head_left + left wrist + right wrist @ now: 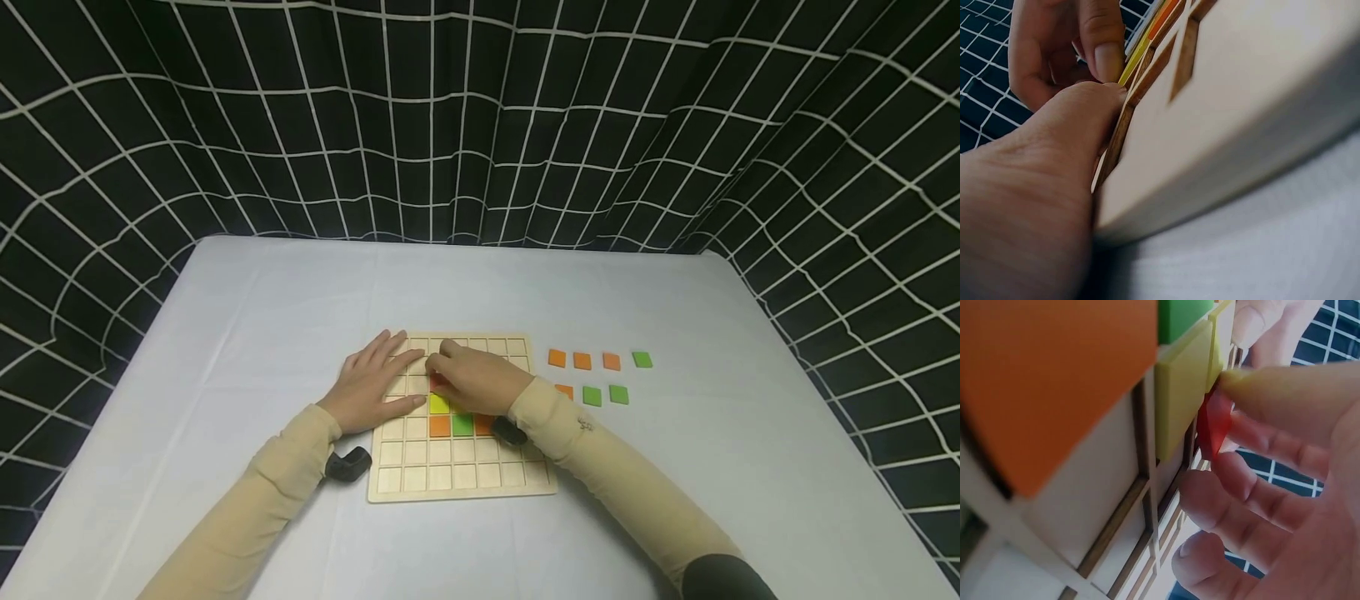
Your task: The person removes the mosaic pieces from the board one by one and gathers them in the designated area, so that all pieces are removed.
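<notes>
A wooden grid board (465, 477) lies on the white table. My left hand (367, 390) rests at its left side, fingers spread and fairly straight, with the thumb over the board. Over the middle cells, my right hand (480, 379) pinches a red square tile (1213, 422) between thumb and fingers, just above the yellow tile (438, 404). Below that one, a row holds an orange tile (440, 426), a green tile (462, 424) and another orange tile, partly covered by the right wrist's black camera (509, 431). The right hand hides other cells.
Loose tiles lie in two rows on the table (675, 467) right of the board: several orange ones (582, 360) and several green ones (592, 396). The right forearm partly covers one orange tile. A black curtain (450, 125) with white grid lines surrounds the table.
</notes>
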The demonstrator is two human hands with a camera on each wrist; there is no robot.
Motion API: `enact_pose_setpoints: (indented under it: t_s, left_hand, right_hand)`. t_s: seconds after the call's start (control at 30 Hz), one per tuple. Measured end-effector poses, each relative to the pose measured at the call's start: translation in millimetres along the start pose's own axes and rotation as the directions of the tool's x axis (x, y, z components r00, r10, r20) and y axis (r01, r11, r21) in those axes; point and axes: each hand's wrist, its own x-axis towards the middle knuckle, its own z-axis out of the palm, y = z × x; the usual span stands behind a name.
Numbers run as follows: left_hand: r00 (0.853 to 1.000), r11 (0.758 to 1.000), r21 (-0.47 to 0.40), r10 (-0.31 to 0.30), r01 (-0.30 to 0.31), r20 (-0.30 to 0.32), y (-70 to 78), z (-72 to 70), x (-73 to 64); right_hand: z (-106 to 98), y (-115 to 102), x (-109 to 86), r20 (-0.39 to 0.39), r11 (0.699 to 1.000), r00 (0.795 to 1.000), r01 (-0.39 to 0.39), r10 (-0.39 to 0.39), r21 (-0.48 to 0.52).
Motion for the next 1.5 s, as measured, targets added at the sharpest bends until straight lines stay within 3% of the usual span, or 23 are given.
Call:
enact_pose_setpoints:
  t_s: [0.23,0.43,0.7,0.87,1.03,1.27,1.5]
  left_hand:
    - [1.000,1.000,0.008,-0.002,0.002,0.003,1.4,-0.7,-1.2]
    - [1.000,1.000,-0.009,-0.004,0.004,-0.001,2.1,-0.8,-1.7]
    - [1.000,1.000,-0.005,0.003,-0.003,-0.004,2.0,-0.3,-1.1]
    - [1.000,1.000,-0.002,0.009,-0.009,-0.001,-0.3,-1.3,0.1]
    - [1.000,1.000,0.002,0.004,-0.004,-0.003,-2.3,-3.5,0.3]
    - [1.000,1.000,-0.001,0.001,-0.001,-0.008,-2.0,-4.4,-1.1]
    - [1.000,1.000,-0.003,0.012,-0.012,-0.016,-4.6,1.2,0.4]
  right_hand:
    - [0,1,-1.8,-0.023,1.000,1.000,0.004,-0.004,0.016]
    - [-6,4,-14.9,-0.108,1.000,0.994,0.012,-0.010,0.018]
    - [-20,24,-78.3,-0.182,0.997,0.982,-0.045,0.056,0.065]
    - [-10,46,-124.4,-0.247,0.992,0.962,-0.125,0.120,-0.007]
    - [2,53,-153.1,-0.214,0.976,0.954,-0.216,0.209,-0.009]
    - [11,51,-163.9,-0.178,0.971,0.956,-0.219,0.233,0.097]
    - [14,51,-165.7,-0.160,0.984,0.971,-0.173,0.177,0.041]
